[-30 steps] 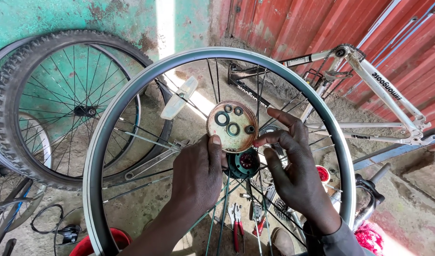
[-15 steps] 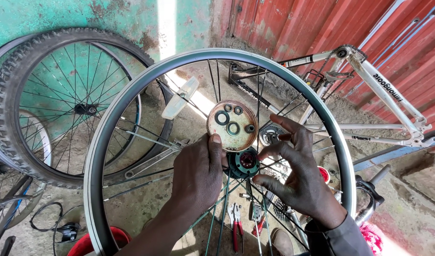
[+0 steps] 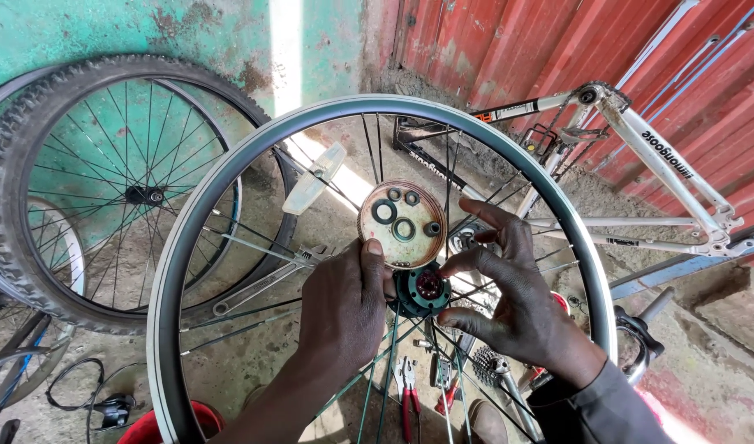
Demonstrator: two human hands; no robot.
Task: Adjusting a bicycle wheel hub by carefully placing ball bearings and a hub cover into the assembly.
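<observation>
**Right hand now at the hub, disc unmoved**

Right hand (image 3: 517,308) has dropped from the disc's edge to the hub (image 3: 427,287); a second ago its fingers sat higher, beside the disc (image 3: 402,224). Left hand (image 3: 344,308) hasn't shifted.

Surface and room: bare, dusty concrete floor, sunlit strip at the back. Green plastered wall on the left, red corrugated metal on the right. Tyred wheel (image 3: 89,189) leans on the green wall. White bike frame (image 3: 640,156) lies along the red wall. Pliers (image 3: 408,386) and a cassette (image 3: 485,366) lie on the floor below the hub.

Rim (image 3: 377,111) stands upright, face-on to the camera; hub axle points straight at the viewer. Disc sits just above the hub, flat face toward the camera, small rings resting on it.

Left hand: fingers curled, thumb on the disc's lower edge, holding it. Right hand: half open, thumb and fingers cupped round the hub's right side, touching it; firm grip can't be told.
</observation>
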